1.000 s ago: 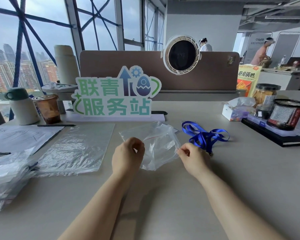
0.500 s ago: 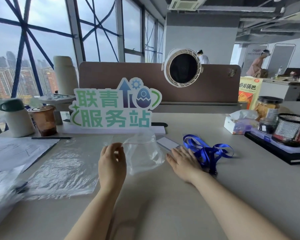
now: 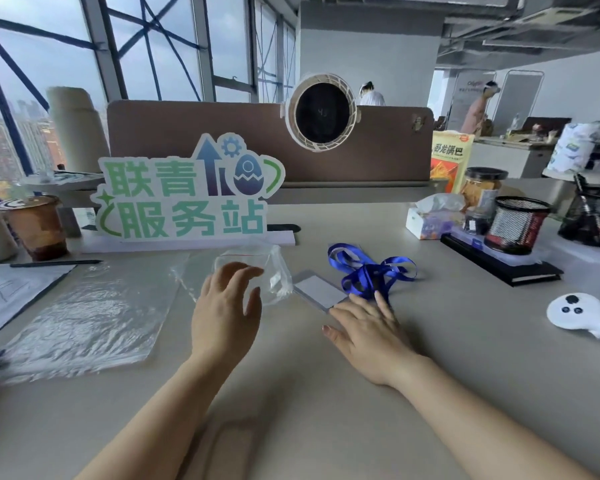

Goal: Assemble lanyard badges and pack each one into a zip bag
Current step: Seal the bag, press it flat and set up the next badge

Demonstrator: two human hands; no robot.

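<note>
A broad grey desk [image 3: 326, 410] fills the lower view, backed by a brown partition [image 3: 187, 140] that carries a round white fan [image 3: 321, 112]. A green and blue sign [image 3: 187, 199] stands in front of the partition. A big crinkled plastic sheet [image 3: 94, 317] lies flat on the desk's left part. Both forearms reach in from the near edge. The left hand [image 3: 224, 317] is raised at mid-desk with its fingers curved against the near side of the zip bag [image 3: 276, 268]. The thumb and fingers are apart, and whether they grip the plastic I cannot tell. The clear bag stands puffed up off the desk just behind that hand, its red zip line at the top. The right hand [image 3: 368, 327] lies flat on the desk with its fingers straight and spread, holding nothing. Its fingertips reach the near corner of a white card [image 3: 317, 289] and the edge of the blue lanyard [image 3: 368, 271]. The lanyard lies bunched in loops just right of the bag. Farther right are a mesh pot [image 3: 516, 223], a tissue box [image 3: 426, 223] and a white controller [image 3: 582, 315]. A brown cup [image 3: 37, 226] stands at the far left.
</note>
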